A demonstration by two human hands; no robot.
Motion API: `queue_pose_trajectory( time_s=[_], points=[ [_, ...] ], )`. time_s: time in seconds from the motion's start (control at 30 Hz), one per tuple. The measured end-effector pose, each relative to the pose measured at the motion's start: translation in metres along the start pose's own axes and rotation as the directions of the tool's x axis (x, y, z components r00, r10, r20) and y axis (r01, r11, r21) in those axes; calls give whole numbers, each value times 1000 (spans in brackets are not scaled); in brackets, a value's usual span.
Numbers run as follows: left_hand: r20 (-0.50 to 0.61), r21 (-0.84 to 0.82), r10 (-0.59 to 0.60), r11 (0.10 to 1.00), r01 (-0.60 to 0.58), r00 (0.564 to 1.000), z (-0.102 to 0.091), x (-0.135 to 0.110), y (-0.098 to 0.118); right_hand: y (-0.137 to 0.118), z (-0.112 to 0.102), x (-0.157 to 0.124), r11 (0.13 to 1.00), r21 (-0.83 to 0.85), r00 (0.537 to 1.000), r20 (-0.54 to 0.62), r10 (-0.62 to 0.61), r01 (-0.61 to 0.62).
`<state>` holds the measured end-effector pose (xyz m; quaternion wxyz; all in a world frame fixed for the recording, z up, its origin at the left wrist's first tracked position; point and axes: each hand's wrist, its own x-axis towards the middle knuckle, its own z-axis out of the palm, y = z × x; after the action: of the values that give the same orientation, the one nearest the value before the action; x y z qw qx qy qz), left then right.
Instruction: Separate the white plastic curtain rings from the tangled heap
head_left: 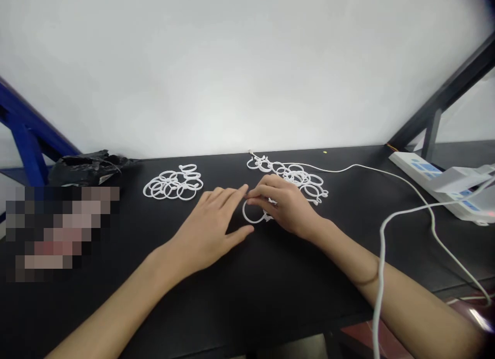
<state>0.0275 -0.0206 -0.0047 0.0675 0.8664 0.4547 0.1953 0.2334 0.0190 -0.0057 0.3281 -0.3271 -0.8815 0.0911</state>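
Observation:
In the middle of the black table, my right hand (284,201) has its fingers closed on a thin white ring (247,217), apparently plastic. The small fitting on the ring's side is partly covered by the fingers. My left hand (211,227) is just left of the ring, fingers stretched and thumb apart, with nothing in it. Its index fingertip is close to my right fingertips; I cannot tell whether they touch. Past my right hand lies a loose pile of similar white rings (309,181), some with little loops. Another group of white rings (172,186) lies beyond my left hand.
A crumpled black plastic bag (83,168) sits at the back left, above a blurred patch. On the right is a white power strip (425,176) with a plugged-in adapter. A white cable (382,245) loops across my right forearm. A pale wall rises behind the table.

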Motion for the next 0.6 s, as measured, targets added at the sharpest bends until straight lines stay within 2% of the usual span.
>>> queue_pose_trajectory(
  time_s=[0.07, 0.13, 0.27, 0.4, 0.47, 0.6],
  points=[
    [-48, 11, 24, 1000, -24, 999, 7, -3, 6, -4, 1, -1, 1000, -6, 1000, -16, -19, 19],
    [-111, 18, 41, 999, -39, 993, 11, -4, 6, -9, 1, -1, 1000, 13, 999, -38, 23, -23],
    [-197, 9, 35, 999, -34, 980, 13, -4, 5, -16, -2, 2, 964, 192, 981, -21, 192, -185],
    [-281, -61, -51, 997, 36, 958, 9, -5, 4, -16, -2, 3, 876, 360, 932, -41, 359, -322],
    [-307, -111, -112, 990, 82, 945, 7, -5, 3, -16, -2, 3, 854, 407, 927, -45, 372, -323],
    [-328, -171, -196, 974, 146, 924, 5, -6, 2, -20, -2, 2, 872, 406, 956, 14, 292, -272]
  ],
)
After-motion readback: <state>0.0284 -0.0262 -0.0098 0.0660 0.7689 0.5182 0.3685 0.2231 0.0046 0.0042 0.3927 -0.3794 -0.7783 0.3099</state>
